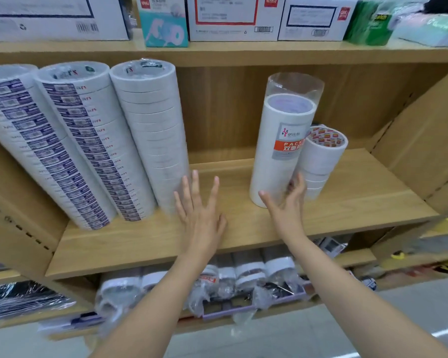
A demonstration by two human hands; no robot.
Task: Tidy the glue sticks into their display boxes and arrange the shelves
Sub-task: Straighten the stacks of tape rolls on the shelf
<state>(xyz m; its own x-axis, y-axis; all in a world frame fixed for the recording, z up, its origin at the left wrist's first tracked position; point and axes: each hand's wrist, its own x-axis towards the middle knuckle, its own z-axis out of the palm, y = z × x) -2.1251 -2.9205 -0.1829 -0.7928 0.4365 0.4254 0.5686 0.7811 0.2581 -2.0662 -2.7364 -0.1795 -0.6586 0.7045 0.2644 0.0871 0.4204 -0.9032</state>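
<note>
On the wooden shelf [243, 228], three tall stacks of white tape rolls stand at the left; the nearest one [153, 130] is plain white. My left hand [199, 210] is spread flat, fingers straight, against the base of that plain stack. To the right a tall wrapped tube of white tape [279, 151] with an orange label stands upright. My right hand [287, 202] touches its lower right side with straight fingers. A shorter stack of tape rolls [321, 158] stands just right of the tube. No glue sticks or display boxes show.
White cartons [233, 16] and a teal box [163, 21] sit on the shelf above. The shelf below holds wrapped tape rolls [243, 277] and a purple tray [243, 308]. Bare shelf board lies between the stacks and at the right end.
</note>
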